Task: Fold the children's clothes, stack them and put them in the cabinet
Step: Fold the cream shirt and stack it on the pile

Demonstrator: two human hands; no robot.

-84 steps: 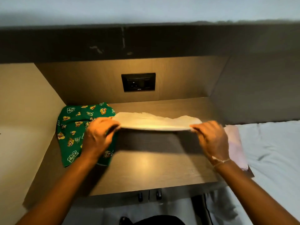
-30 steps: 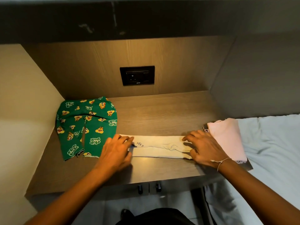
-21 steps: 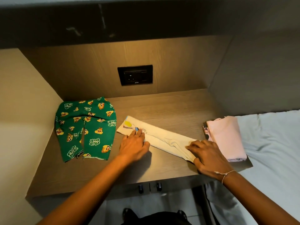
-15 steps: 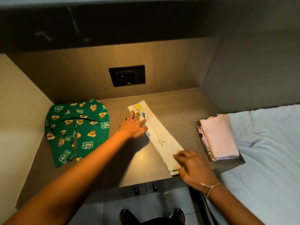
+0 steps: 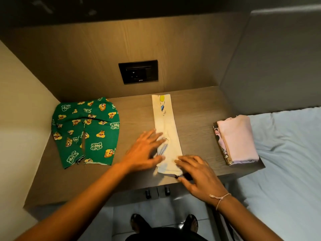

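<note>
Left hand (image 5: 147, 150) and right hand (image 5: 198, 176) rest flat and open on the cream top's (image 5: 165, 126) near end; I'd fold it squarely toward the far end.

Cream garment (image 5: 165, 129), folded into a long narrow strip, lying flat lengthwise at centre. Green cartoon-print shorts (image 5: 85, 131), spread flat at left. Pink folded clothes (image 5: 237, 139), stacked at right edge.

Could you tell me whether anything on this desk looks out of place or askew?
Nothing is damaged. The cream garment, a long folded strip, is rumpled at its near end, which reaches the front edge of the desk. The pink folded stack sits close to the front right corner.
</note>
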